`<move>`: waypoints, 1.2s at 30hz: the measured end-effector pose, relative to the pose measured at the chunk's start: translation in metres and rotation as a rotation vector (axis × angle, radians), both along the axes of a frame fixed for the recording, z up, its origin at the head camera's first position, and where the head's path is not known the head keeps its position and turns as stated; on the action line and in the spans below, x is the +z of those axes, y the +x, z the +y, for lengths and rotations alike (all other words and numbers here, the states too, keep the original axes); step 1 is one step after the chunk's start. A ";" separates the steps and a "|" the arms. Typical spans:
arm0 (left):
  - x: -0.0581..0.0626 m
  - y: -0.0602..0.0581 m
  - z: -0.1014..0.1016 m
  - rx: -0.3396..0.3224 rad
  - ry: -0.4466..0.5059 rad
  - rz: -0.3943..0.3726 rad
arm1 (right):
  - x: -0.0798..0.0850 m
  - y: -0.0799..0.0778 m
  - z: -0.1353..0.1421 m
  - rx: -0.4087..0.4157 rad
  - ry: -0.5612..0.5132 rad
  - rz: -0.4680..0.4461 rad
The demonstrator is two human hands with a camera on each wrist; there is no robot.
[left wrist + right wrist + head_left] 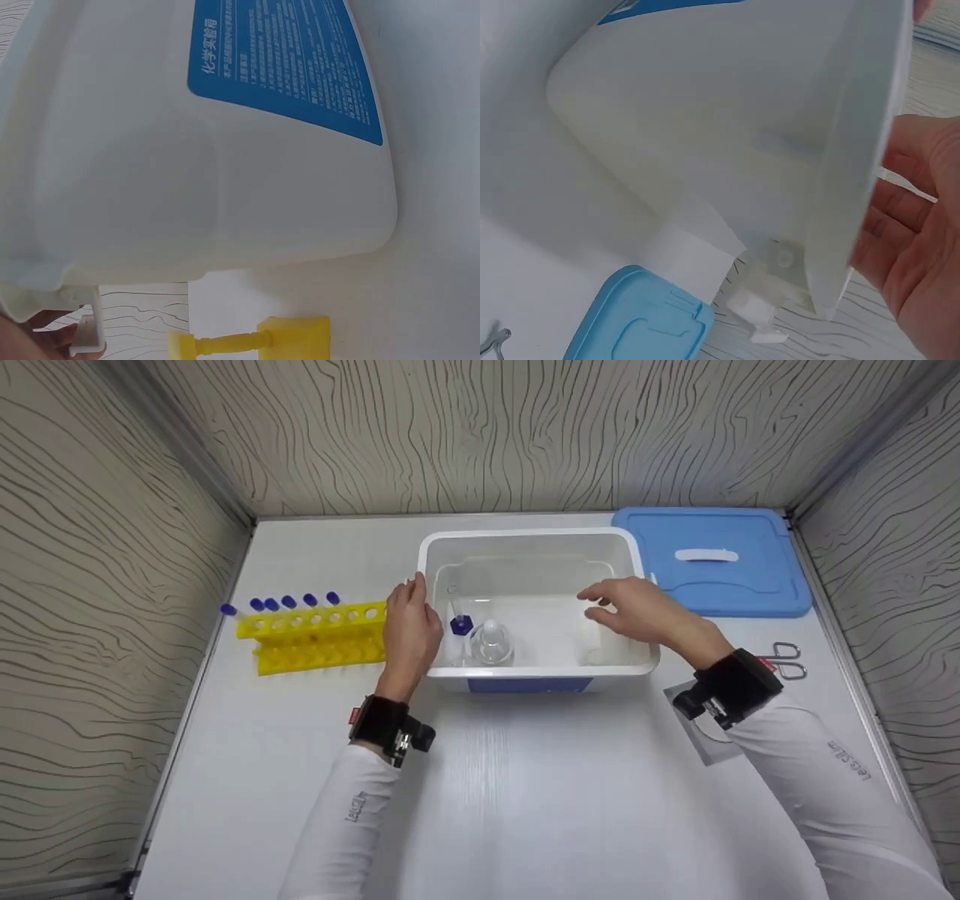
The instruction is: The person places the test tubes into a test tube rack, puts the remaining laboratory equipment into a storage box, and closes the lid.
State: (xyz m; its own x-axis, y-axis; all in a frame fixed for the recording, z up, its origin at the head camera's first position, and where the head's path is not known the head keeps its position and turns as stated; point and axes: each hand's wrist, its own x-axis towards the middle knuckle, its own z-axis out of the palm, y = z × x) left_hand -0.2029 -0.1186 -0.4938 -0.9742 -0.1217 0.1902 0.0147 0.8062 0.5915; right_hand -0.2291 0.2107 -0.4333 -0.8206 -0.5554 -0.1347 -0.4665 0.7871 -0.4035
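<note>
A white plastic box (pixel 536 671) with a blue printed label (pixel 285 67) stands without its lid. My left hand (pixel 411 630) grips its left rim, with fingertips by the white side latch (pixel 90 330). Over the right part of the box hovers my right hand (pixel 641 611), its fingers loosely bent and nothing seen between them. Inside at the left are a clear glass vessel with a pale top (pixel 492 645) and a slim clear tube on a purple hexagonal base (pixel 461 625). A faint see-through item (pixel 592 645) lies below my right fingers.
Left of the box stands a yellow test tube rack (pixel 322 652) with several blue-capped tubes (pixel 289 602). The blue lid (pixel 720 585) lies at the back right. Metal tongs (pixel 789 660) and a grey packet (pixel 709 742) with a white disc are near my right forearm.
</note>
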 end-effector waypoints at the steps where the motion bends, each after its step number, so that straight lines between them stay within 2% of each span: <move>1: 0.000 0.000 0.000 -0.001 0.003 0.000 | 0.002 0.001 0.004 -0.031 -0.041 0.013; 6: 0.000 0.000 0.001 -0.002 0.014 -0.001 | 0.012 0.006 0.026 -0.180 -0.199 0.116; 11: 0.000 -0.001 0.000 -0.003 0.020 0.006 | 0.016 0.015 0.052 -0.291 -0.288 0.252; 14: 0.001 0.000 0.000 -0.001 0.020 0.001 | 0.013 0.019 0.069 -0.339 -0.321 0.287; 16: 0.001 0.000 -0.001 0.000 0.019 -0.005 | 0.010 0.022 0.080 -0.374 -0.325 0.278; 21: 0.003 0.001 -0.001 -0.006 0.025 -0.015 | -0.005 0.030 0.102 -0.443 -0.288 0.186; 27: 0.002 0.001 -0.003 -0.013 0.027 0.008 | -0.031 0.042 0.123 -0.477 -0.221 0.142; 36: 0.002 0.001 -0.003 -0.005 0.028 -0.028 | -0.071 0.058 0.150 -0.628 -0.069 0.074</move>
